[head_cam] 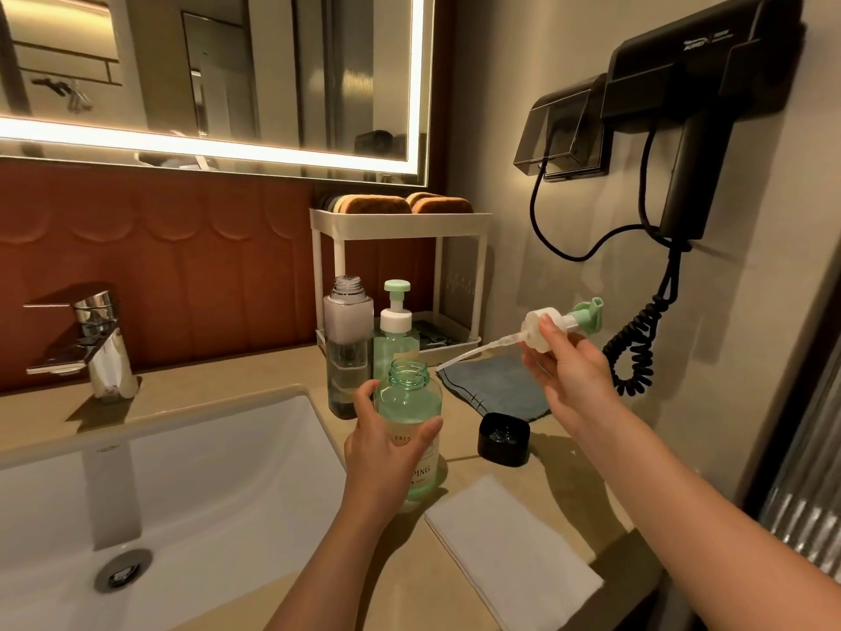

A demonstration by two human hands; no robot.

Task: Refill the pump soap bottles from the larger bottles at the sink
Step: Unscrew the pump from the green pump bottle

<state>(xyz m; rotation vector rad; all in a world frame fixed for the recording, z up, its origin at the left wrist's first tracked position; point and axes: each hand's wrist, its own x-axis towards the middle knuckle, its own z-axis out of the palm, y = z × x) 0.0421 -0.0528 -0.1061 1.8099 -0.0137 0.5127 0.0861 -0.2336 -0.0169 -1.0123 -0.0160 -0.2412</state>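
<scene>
My left hand [384, 453] grips a clear green soap bottle [409, 403] that stands on the counter with its neck open and a little liquid in the bottom. My right hand [569, 366] holds its pump head [553, 327] up to the right, white collar in my fingers, green nozzle pointing right, dip tube slanting down to the left. Behind the open bottle stands a second green pump bottle [397, 330] with its pump on. Left of that is a tall clear square bottle [348, 348], uncapped, partly filled. Its black cap [504, 438] lies on the counter.
The white sink [150, 485] and chrome faucet [91, 339] are at left. A white towel [509, 553] lies at the front, a blue cloth [496, 389] behind the cap. A white shelf rack [400, 266] stands in the corner. A black hair dryer [696, 129] hangs on the right wall, its coiled cord [637, 352] by my right hand.
</scene>
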